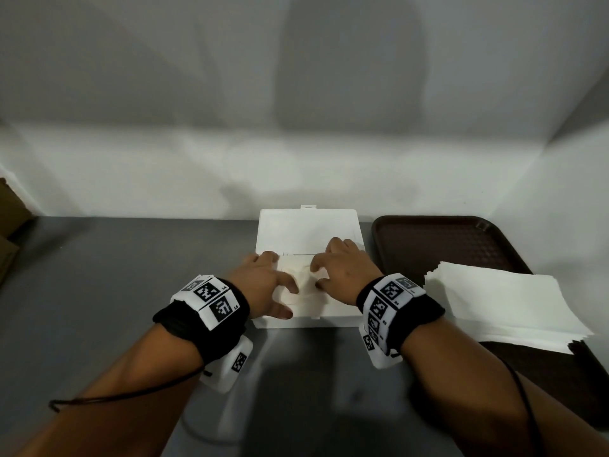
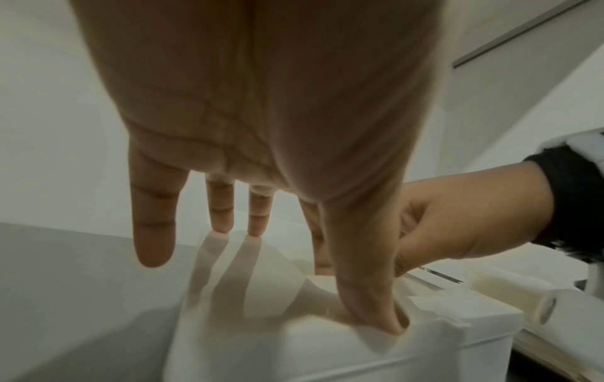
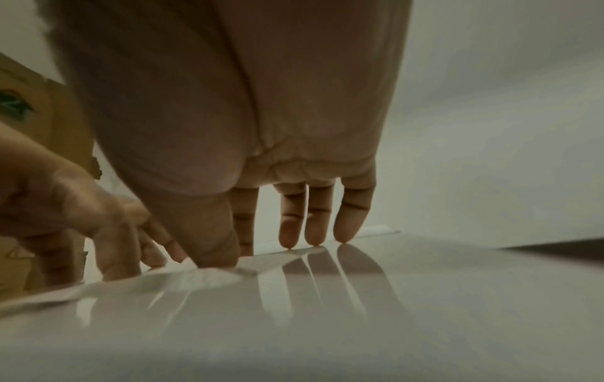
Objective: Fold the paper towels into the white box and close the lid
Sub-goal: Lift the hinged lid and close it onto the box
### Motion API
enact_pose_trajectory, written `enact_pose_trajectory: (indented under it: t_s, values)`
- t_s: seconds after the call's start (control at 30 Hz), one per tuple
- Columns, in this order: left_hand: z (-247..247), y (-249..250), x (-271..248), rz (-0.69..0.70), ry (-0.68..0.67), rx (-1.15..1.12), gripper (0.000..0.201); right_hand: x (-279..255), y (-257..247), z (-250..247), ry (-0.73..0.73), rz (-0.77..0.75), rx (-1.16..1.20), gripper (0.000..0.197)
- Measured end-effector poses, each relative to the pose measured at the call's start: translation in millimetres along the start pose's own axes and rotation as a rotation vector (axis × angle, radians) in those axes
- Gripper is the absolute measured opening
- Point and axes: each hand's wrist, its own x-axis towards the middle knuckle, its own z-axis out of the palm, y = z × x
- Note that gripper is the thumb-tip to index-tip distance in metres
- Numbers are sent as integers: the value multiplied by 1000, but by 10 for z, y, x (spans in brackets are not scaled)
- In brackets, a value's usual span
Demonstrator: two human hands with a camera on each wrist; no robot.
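The grey table (image 1: 115, 275) carries a brown tray (image 1: 445, 245) with stacked paper towels (image 1: 501, 305), beside the open white box (image 1: 309, 232). Both hands, left (image 1: 263, 288) and right (image 1: 346, 272), press a folded towel (image 1: 304, 291) into it with spread fingers. Only the left wrist view shows the thumb (image 2: 369, 297) sunk into the towel.

Bare forearms with wrist-mounted gear.
Each black wristband (image 1: 211, 321) carries white blocks (image 1: 208, 300) printed with black square codes; thin black cables (image 1: 131, 394) trail from the wristbands.
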Motion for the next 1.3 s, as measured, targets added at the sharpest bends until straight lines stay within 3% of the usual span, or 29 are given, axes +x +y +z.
enact_pose_trajectory:
  t_s: [0.27, 0.37, 0.53, 0.63, 0.8, 0.9, 1.0, 1.3]
  values:
    - [-22, -73, 124, -9, 119, -2, 96, 115, 17, -148, -94, -39, 93, 19]
    - [-75, -54, 236, 52, 171, -106, 76, 134, 26, -258, -104, -82, 176, 7]
    - [-105, -21, 447, 105, 124, -291, 45, 165, 75, -389, -71, -92, 437, 12]
    - [-112, -60, 518, 90, 114, -426, 19, 219, 187, -414, -98, -37, 418, 12]
    - [-148, -120, 548, 120, 78, -594, 16, 258, 357, -381, -261, -8, 301, 22]
    - [-110, -171, 584, 133, 29, -625, 19, 271, 383, -368, -268, -19, 392, 24]
    - [-60, -180, 608, 123, 33, -663, 39, 264, 393, -367, -273, -36, 459, 20]
    - [-26, -205, 606, 114, 49, -708, 42, 277, 405, -326, -252, -37, 494, 16]
